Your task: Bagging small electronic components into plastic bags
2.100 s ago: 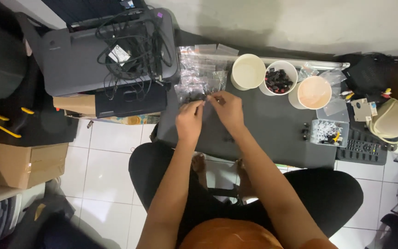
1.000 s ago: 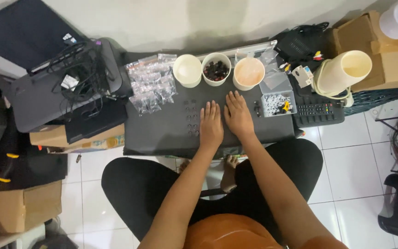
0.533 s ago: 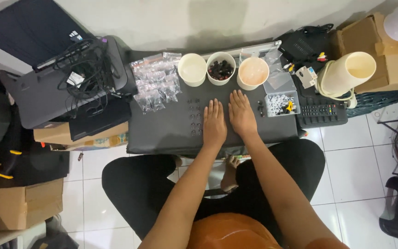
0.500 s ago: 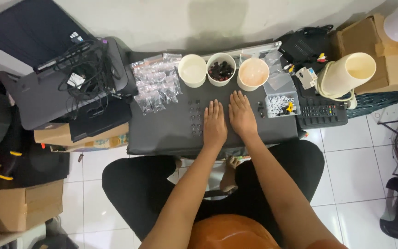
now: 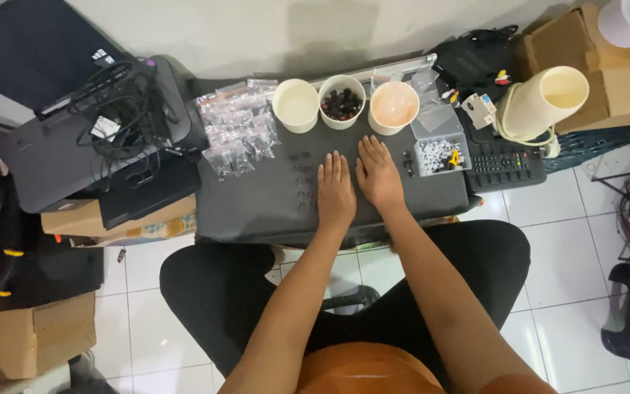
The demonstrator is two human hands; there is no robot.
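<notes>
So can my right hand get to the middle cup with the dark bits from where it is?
Probably yes. The right hand lies flat on the dark mat, and the cup stands just beyond its fingers with nothing between them.

Bare tabletop [image 5: 257,208] left of left hand [image 5: 335,191]; ahead blocked: three cups [image 5: 343,102], bag pile [image 5: 238,128], parts tray [image 5: 439,149].

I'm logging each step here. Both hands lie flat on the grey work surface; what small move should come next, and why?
Probably the left hand reaches for the small dark parts lined up just beside it: both hands are empty, and the right hand rests farther from them.
</notes>
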